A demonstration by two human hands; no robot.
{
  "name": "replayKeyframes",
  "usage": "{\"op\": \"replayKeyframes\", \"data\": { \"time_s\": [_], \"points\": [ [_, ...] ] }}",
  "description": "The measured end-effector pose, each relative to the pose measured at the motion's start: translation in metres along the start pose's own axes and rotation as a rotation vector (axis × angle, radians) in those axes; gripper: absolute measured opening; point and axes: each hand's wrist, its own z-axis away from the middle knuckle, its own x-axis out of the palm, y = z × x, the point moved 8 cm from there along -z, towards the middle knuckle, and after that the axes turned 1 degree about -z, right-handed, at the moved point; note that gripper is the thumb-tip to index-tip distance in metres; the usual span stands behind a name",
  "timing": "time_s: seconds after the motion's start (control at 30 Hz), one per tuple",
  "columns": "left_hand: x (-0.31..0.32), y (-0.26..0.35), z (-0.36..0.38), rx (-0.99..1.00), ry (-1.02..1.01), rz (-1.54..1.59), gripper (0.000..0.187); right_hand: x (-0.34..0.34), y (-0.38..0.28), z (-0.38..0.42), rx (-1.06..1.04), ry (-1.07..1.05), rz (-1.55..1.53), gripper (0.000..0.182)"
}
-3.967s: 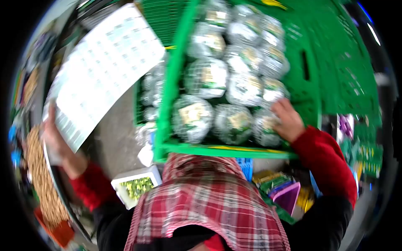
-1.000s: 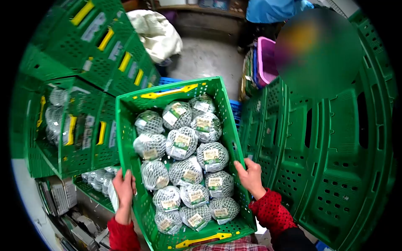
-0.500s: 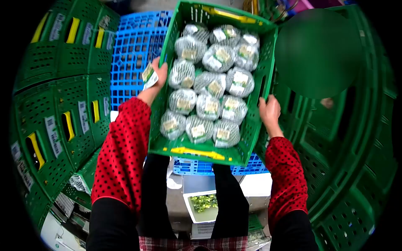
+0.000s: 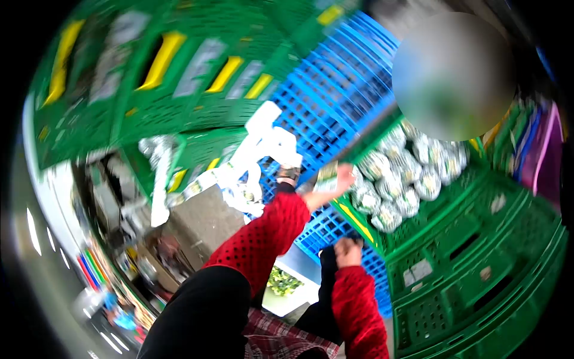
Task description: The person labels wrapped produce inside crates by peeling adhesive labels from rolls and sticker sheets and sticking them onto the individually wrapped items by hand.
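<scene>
Crate (image 4: 418, 239), green, full of netted produce (image 4: 406, 173), sits atop green crate stack beside blue crate (image 4: 335, 102). Left hand (image 4: 341, 178) at crate's near left corner, closed on paper label (image 4: 326, 177). Right hand (image 4: 348, 251) below near rim; grip state unclear, blurred.

Blurred frame, tilted view. Green crate (image 4: 382, 230) of netted produce (image 4: 400, 179) sits right of centre on the blue pallet (image 4: 335, 102); its top is open, approach from above free. Left hand (image 4: 342, 177) at the crate's near-left rim, right hand (image 4: 347, 251) at its lower corner. Stacked green crates (image 4: 149, 72) wall off the upper left. More green crates (image 4: 478, 281) close the lower right. Open floor strip (image 4: 203, 221) runs left of centre, partly crossed by hanging white paper strips (image 4: 257, 155). White tray (image 4: 287, 290) blocks bottom centre.
</scene>
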Motion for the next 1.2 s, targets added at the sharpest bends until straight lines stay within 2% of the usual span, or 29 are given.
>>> {"op": "replayKeyframes", "data": {
  "time_s": [0.03,0.07,0.1,0.13,0.17,0.2,0.23,0.27,0.3,0.37,0.4,0.43,0.47,0.53,0.57,0.6,0.63,0.67,0.73,0.8,0.87,0.9,0.93,0.97,1.0,1.07,1.1,1.13,1.2],
  "points": [
    [-0.020,-0.008,0.040,-0.089,0.005,0.165,0.035,0.024,-0.015,0.009,-0.057,-0.187,0.101,0.019],
    [-0.026,-0.038,0.076,-0.176,0.028,0.185,0.035,0.032,-0.039,0.018,-0.032,-0.306,0.016,0.022],
    [-0.057,-0.044,0.115,-0.281,0.058,0.199,0.033,0.033,-0.068,0.019,-0.049,-0.365,-0.005,0.021],
    [-0.095,-0.043,0.157,-0.336,0.188,0.342,0.030,0.030,-0.098,0.019,-0.062,-0.417,-0.019,0.021],
    [-0.105,-0.075,0.185,-0.426,0.173,0.337,0.029,0.024,-0.126,0.011,-0.164,-0.426,-0.010,0.022],
    [-0.144,-0.075,0.228,-0.468,0.338,0.457,0.030,0.017,-0.158,0.003,-0.272,-0.429,0.000,0.022],
    [-0.177,-0.075,0.264,-0.521,0.465,0.533,0.031,0.007,-0.204,-0.005,-0.290,-0.465,0.031,0.022],
    [-0.209,-0.080,0.298,-0.586,0.561,0.459,0.033,-0.008,-0.255,-0.011,-0.399,-0.418,0.187,0.028],
    [-0.202,-0.119,0.323,-0.638,0.628,0.620,0.035,-0.013,-0.305,-0.014,-0.460,-0.423,0.237,0.027],
    [-0.245,-0.125,0.374,-0.661,0.862,0.717,0.030,-0.008,-0.396,-0.016,-0.575,-0.453,0.342,0.027],
    [-0.249,-0.144,0.389,-0.733,0.886,0.796,0.030,0.003,-0.435,-0.013,-0.632,-0.475,0.399,0.027],
    [-0.268,-0.149,0.407,-0.714,0.941,0.680,0.031,0.020,-0.465,-0.008,-0.716,-0.496,0.220,0.024],
    [-0.289,-0.148,0.421,-0.713,0.977,0.568,0.032,0.043,-0.489,-0.013,-0.719,-0.550,0.288,0.023],
    [-0.326,-0.134,0.452,-0.567,1.078,0.614,0.037,0.092,-0.522,-0.015,-0.649,-0.693,0.324,0.023],
    [-0.337,-0.137,0.459,-0.716,1.107,0.674,0.038,0.114,-0.522,-0.021,-0.639,-0.716,0.352,0.024],
    [-0.340,-0.144,0.467,-0.712,1.119,0.687,0.038,0.140,-0.527,-0.030,-0.640,-0.720,0.368,0.025],
    [-0.345,-0.155,0.482,-0.720,1.224,0.662,0.038,0.165,-0.539,-0.029,-0.635,-0.731,0.421,0.027],
    [-0.358,-0.168,0.489,-0.709,1.315,0.645,0.038,0.181,-0.553,-0.027,-0.621,-0.720,0.474,0.028],
    [-0.326,-0.272,0.485,-1.025,1.377,0.215,0.042,0.218,-0.574,-0.029,-0.731,-0.702,0.491,0.028],
    [-0.383,-0.269,0.515,-1.044,1.283,0.568,0.045,0.245,-0.602,-0.025,-0.818,-0.569,0.536,0.032],
    [-0.434,-0.262,0.535,-1.080,1.359,0.366,0.047,0.273,-0.606,-0.048,-0.701,-0.608,0.340,0.032],
    [-0.440,-0.283,0.535,-1.053,1.361,0.409,0.048,0.289,-0.605,-0.069,-0.661,-0.559,0.236,0.031],
    [-0.446,-0.298,0.535,-1.032,1.364,0.441,0.050,0.296,-0.617,-0.080,-0.664,-0.501,0.261,0.031],
    [-0.450,-0.315,0.534,-1.092,1.365,0.444,0.052,0.304,-0.628,-0.091,-0.662,-0.475,0.195,0.032],
    [-0.452,-0.331,0.526,-1.145,1.364,0.452,0.054,0.308,-0.640,-0.102,-0.722,-0.323,0.246,0.034],
    [-0.468,-0.353,0.511,-1.154,1.385,0.562,0.061,0.321,-0.647,-0.134,-0.738,-0.148,0.390,0.039],
    [-0.473,-0.373,0.502,-1.184,1.392,0.574,0.064,0.332,-0.645,-0.153,-0.783,-0.138,0.339,0.041],
    [-0.470,-0.405,0.490,-1.277,1.375,0.505,0.068,0.341,-0.650,-0.158,-0.780,-0.082,0.495,0.044],
    [-0.497,-0.421,0.473,-1.157,1.369,0.583,0.059,0.350,-0.661,-0.140,-0.816,0.039,0.597,0.051]
  ]
}}
